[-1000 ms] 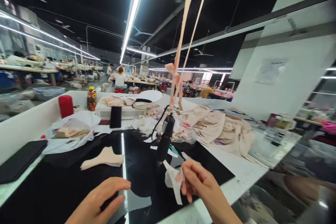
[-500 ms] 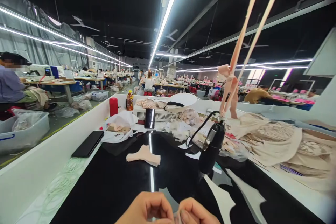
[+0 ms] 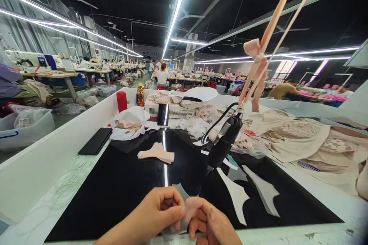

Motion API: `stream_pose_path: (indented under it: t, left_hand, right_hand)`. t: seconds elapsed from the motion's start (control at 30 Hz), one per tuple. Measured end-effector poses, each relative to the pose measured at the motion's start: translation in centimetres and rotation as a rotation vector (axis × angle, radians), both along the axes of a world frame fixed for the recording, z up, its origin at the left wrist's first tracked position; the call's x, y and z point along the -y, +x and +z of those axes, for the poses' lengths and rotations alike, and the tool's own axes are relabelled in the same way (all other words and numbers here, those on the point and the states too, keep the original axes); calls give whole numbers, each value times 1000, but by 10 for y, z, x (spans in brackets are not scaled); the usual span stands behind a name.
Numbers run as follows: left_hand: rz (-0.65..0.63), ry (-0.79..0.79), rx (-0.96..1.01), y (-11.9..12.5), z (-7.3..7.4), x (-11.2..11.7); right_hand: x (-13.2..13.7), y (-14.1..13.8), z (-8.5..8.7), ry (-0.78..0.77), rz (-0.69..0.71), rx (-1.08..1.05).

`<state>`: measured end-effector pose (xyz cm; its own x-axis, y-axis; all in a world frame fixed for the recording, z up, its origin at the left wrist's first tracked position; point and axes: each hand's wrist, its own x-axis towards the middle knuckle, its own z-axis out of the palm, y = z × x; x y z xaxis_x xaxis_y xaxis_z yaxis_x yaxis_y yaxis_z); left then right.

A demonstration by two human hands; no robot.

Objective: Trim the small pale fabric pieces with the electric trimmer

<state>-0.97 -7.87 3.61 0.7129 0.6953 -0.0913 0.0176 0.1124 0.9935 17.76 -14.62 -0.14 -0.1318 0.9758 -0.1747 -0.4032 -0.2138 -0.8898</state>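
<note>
At the front edge of a black work surface (image 3: 120, 195), my left hand (image 3: 165, 210) pinches a thin, see-through piece of material (image 3: 188, 215), its thumb pressed to the curled fingers. My right hand (image 3: 212, 220) meets it from the other side, fingertips at the same piece, which shows only in part between the hands. Just beyond my fingers lies a grey sheer cut piece (image 3: 180, 189). A small stack of pale peach fabric pieces (image 3: 156, 153) sits farther back. Right of my hands are a white curved cut piece (image 3: 234, 197) and a greyish one (image 3: 263, 191).
A black handheld tool (image 3: 224, 141) hangs tilted from peach fabric straps (image 3: 258, 65). Behind are a phone (image 3: 163, 115), a plastic bag (image 3: 129, 122) and a red cylinder (image 3: 122, 101). Beige fabric (image 3: 299, 138) is heaped right; a black flat case (image 3: 95, 141) lies left.
My view has tipped downward, showing more of the hands and the front table edge. My right hand's fingers have spread somewhat, while both hands remain close together around the sheer piece.
</note>
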Motion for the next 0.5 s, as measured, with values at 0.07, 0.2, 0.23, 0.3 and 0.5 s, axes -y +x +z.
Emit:
stream_pose_path:
  t: [0.07,0.2,0.23,0.3,0.5]
  left_hand:
    - [-15,4,-19,-1,2,0]
    - [-9,30,-38,-2,2,-3]
    - [6,38,-32,-2,1,-4]
    - [38,44,-14,-3,-2,-8]
    - [113,-10,21,-2,-17,-20]
  right_hand:
    - [1,-2,8,0,-39,84]
    - [-2,2,9,25,-97,205]
    - [-3,5,8,28,-119,226]
    - [-3,12,7,31,-184,264]
    - [1,28,6,46,-274,329]
